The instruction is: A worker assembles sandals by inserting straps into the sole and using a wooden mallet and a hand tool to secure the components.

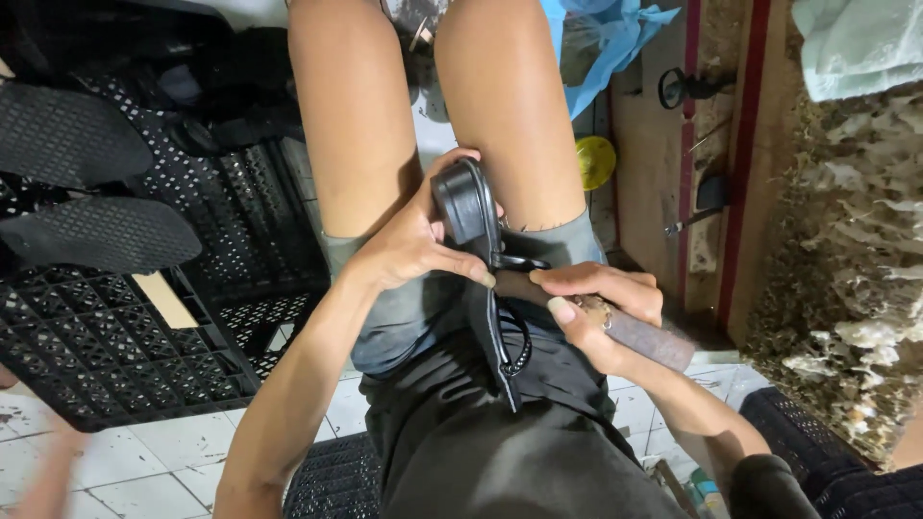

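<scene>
Here, at the frame's centre, a black heeled sandal (478, 250) lies across the person's lap, its chunky heel pointing up the frame. The block heel looks stiff and light, the thin straps floppy; the heel seems the surest grip. The left hand (413, 245) is wrapped around that heel. The right hand (591, 303) is closed on a brown tool handle (644, 336) touching the sole. Black plastic crates (115, 336) sit at left.

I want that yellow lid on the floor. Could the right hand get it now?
Probably not right away: the right hand is full, gripping a tool handle against the black shoe. The yellow lid lies beyond the knee.
</scene>
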